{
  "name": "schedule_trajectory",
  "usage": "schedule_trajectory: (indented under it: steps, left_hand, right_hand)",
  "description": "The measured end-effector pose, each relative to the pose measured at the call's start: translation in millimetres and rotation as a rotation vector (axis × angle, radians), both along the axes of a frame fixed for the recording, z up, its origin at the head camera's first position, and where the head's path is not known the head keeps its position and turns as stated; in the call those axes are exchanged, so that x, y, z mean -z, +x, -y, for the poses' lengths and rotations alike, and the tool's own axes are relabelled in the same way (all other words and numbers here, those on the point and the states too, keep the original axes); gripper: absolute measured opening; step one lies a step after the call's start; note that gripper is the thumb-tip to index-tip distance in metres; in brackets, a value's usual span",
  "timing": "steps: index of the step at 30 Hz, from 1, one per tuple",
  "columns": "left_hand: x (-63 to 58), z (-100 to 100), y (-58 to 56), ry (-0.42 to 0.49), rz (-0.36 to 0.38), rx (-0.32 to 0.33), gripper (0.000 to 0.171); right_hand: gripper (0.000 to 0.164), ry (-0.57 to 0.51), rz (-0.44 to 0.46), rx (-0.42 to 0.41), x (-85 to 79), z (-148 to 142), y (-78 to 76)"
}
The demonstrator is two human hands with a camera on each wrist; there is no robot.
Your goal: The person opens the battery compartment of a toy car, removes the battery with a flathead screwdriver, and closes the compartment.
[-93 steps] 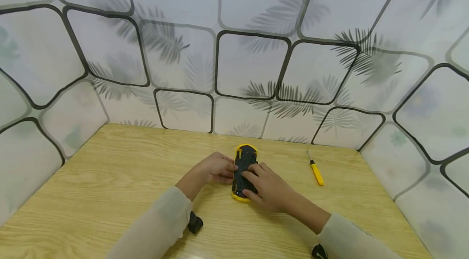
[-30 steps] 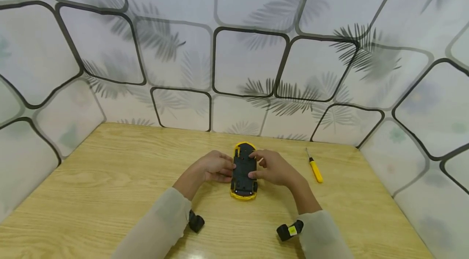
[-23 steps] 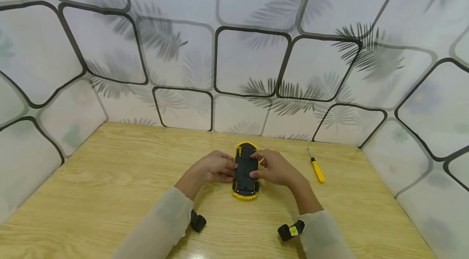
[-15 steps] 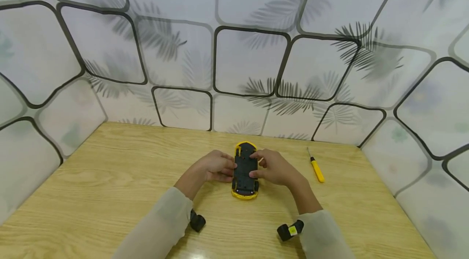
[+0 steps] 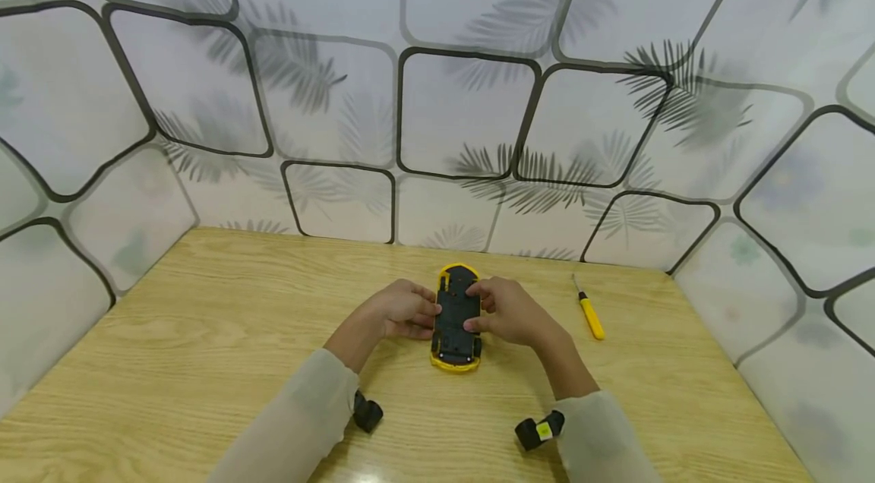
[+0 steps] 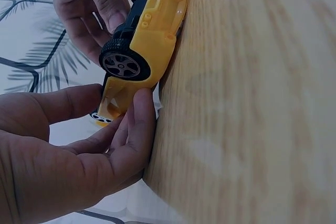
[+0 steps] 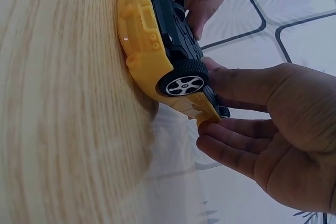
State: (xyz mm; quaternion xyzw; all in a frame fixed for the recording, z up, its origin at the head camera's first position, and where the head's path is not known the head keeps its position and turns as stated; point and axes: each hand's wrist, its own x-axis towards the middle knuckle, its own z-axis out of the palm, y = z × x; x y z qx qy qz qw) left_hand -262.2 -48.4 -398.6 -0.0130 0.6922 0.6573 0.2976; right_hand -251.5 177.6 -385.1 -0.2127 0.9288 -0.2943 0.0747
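A yellow toy car (image 5: 456,328) lies upside down on the table, its black underside facing up. My left hand (image 5: 402,311) holds its left side; in the left wrist view the thumb is at the chassis edge and the fingers (image 6: 140,124) are against the yellow body. From the right, my right hand (image 5: 514,313) pinches the car, with the thumb and fingertips at the chassis edge. The right wrist view shows a black-tyred wheel (image 7: 184,85) with silver spokes beside that thumb. The car's roof is hidden beneath it.
A screwdriver (image 5: 591,316) with a yellow handle lies to the right of the car, tip toward the back. The wood-grain table (image 5: 260,316) meets a patterned wall covering (image 5: 465,118) at the back and sides. Black wrist cameras (image 5: 368,415) hang below both sleeves.
Three seconds ago my right hand lay across the car's underside; it has since moved to the right edge. Over the last second, both hands and the car stay nearly still.
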Motion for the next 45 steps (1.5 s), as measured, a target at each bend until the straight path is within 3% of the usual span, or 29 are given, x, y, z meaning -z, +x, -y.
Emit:
schedule_trajectory:
  steps: [10,29,45]
  left_hand:
    - [0.4,1.0,0.2,0.005,-0.008,0.014,0.050]
    - [1.7,-0.5,0.0,0.019,-0.013,0.023,0.051]
    - [1.0,-0.2,-0.7,0.018,-0.006,0.019,0.052]
  right_hand:
    - [0.048,-0.018,0.012,-0.014,-0.4,1.1,-0.7]
    - [0.043,-0.010,0.062,0.045,-2.3,4.5,1.6]
    - [0.040,-0.058,0.069,0.027,-0.4,1.9,-1.1]
